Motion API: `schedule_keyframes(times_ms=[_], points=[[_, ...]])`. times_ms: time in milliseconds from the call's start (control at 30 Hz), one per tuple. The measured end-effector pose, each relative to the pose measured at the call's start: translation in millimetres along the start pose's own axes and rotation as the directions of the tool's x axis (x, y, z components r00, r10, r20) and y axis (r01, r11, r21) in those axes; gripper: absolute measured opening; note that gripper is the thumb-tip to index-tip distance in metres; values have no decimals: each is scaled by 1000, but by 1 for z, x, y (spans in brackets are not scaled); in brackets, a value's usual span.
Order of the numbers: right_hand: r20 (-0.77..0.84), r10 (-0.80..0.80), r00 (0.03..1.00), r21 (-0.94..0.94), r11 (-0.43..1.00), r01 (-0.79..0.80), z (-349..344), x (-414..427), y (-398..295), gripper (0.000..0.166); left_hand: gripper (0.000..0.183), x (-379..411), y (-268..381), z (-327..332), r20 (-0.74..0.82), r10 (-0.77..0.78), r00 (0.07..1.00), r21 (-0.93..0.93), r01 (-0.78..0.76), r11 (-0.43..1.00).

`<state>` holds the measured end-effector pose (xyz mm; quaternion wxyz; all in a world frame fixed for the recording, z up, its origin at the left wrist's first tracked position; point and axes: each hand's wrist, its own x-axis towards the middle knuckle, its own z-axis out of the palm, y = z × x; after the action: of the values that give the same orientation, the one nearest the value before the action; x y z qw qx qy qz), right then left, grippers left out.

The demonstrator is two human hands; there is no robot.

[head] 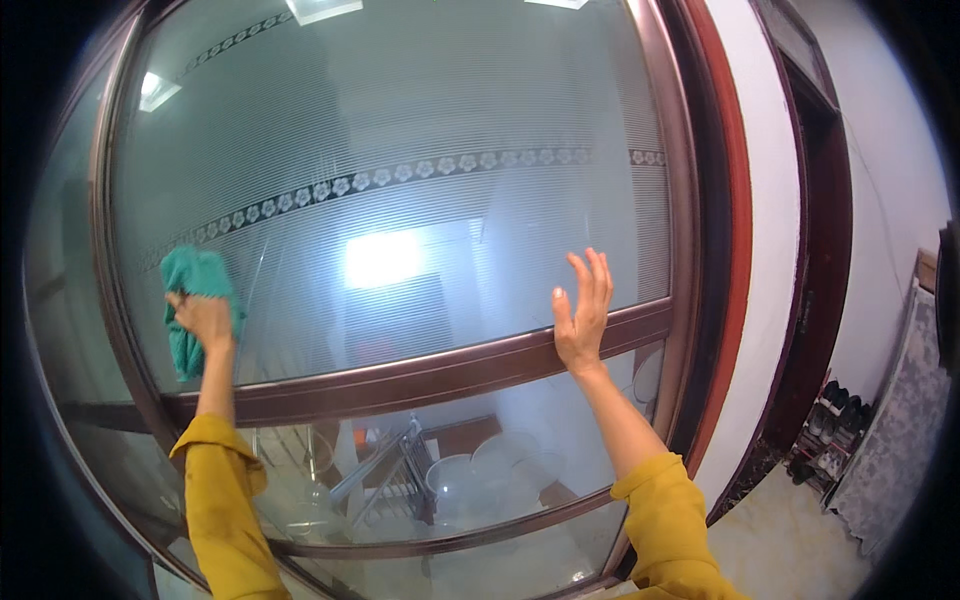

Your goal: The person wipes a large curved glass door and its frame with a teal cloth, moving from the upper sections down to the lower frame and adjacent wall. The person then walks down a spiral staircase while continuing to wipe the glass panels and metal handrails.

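A large ribbed glass pane [450, 210] with a band of flower patterns fills the view, set in a brown metal frame [420, 375]. Against its lower left part, my left hand [204, 315] grips a green cloth [196, 274], which hangs down past the wrist. My right hand [585, 311] is raised near the pane's lower right, fingers spread and holding nothing; its palm side is by the frame's crossbar. Whether it touches the glass or the bar I cannot tell. Both arms wear yellow sleeves rolled back.
Through the clear lower pane [375, 480] show a metal rack and round transparent objects. Right of the frame stand a white wall strip [765, 187] and a dark doorway [817, 247]. Shoes [836, 420] sit on a rack beside a patterned cloth cover [892, 420]. A vertical frame post [109, 187] bounds the left.
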<state>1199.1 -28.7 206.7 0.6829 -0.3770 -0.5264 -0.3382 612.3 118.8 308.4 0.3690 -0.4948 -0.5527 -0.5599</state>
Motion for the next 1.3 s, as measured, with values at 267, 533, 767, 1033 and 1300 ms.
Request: schedule_keyframes(times_ms=[267,533,767,1033,1300], points=[[88,139,986,392,905,-162,-34,-4,21,52,49,-18,442,-47,-166,348,923,167,-321,932],[-95,433,896,440,826,-353,-62,-10,46,36,69,-161,631,-41,-184,919,348,-376,-889,261],[51,87,995,137,986,-93,-36,2,-11,58,70,-85,552,-29,-274,866,419,-467,-845,261],[152,-159,975,153,979,136,30,57,-81,59,72,96,295,-85,-68,411,909,-474,-392,788],[166,-249,954,-114,956,270,50,55,-87,60,68,134,-34,-32,-87,-535,840,137,542,829]])
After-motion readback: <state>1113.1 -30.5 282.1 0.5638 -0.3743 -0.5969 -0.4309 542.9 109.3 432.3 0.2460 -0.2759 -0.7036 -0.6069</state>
